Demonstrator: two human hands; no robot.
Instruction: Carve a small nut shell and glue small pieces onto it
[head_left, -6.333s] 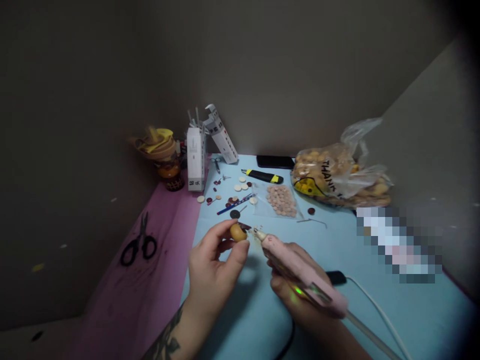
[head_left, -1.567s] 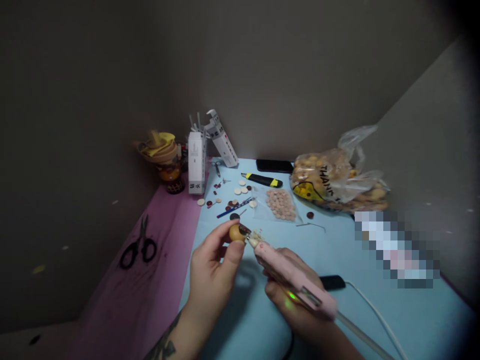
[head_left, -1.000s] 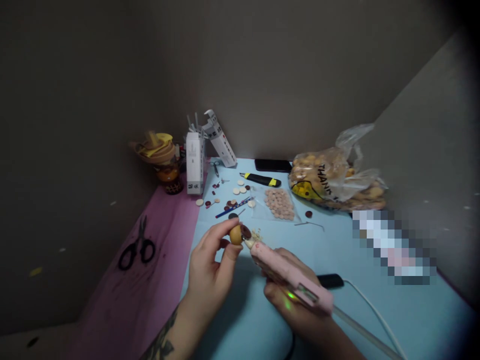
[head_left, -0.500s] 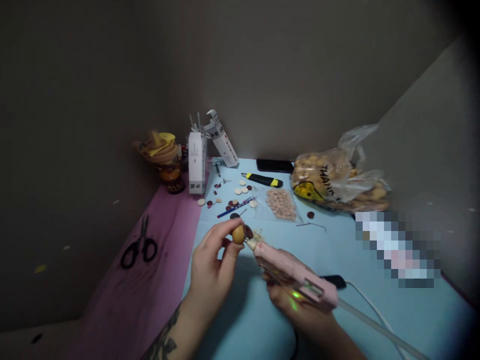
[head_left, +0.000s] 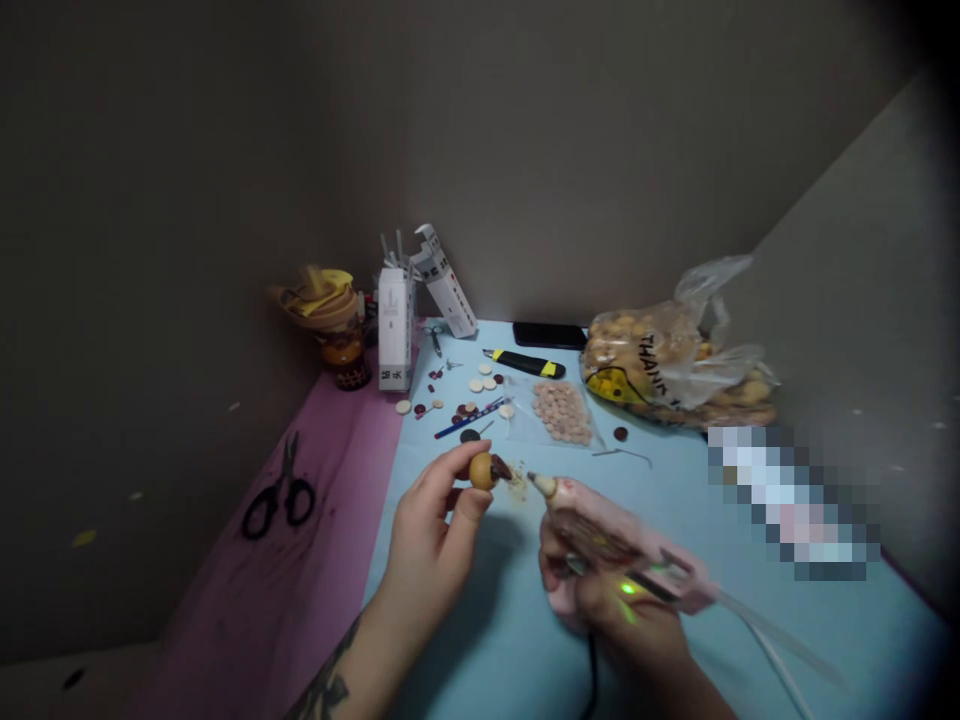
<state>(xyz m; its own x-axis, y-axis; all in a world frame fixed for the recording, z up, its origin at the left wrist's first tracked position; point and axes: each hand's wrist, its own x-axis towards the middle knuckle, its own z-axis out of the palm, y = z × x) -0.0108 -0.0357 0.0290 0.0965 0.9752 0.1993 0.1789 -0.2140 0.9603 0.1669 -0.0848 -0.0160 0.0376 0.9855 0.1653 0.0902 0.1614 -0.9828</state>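
Between the thumb and fingers of my left hand (head_left: 431,535) is a small yellow-brown ball (head_left: 481,471). A dark brown disc-like piece (head_left: 501,467) sits against the ball's right side. My right hand (head_left: 634,615) is wrapped round a pink hot glue gun (head_left: 600,515) with a green light lit. The gun's nozzle points left, a short gap away from the ball and the brown piece. A glue stick (head_left: 772,625) trails from its rear end. Below the ball, pale crumbs (head_left: 517,485) lie on the blue table surface (head_left: 450,660).
Beyond my hands lie loose buttons (head_left: 478,384), a blue pencil (head_left: 469,419), a utility knife (head_left: 525,362) and a bag of beads (head_left: 562,411). Scissors (head_left: 285,495) rest at left. White boxes (head_left: 394,330), a cup (head_left: 345,340), a phone (head_left: 550,334) and a filled plastic bag (head_left: 660,360) stand farther back.
The glue gun has drawn back to the right, its nozzle leaving the ball and brown piece. My left hand has turned the ball slightly and shifted it a little to the right.
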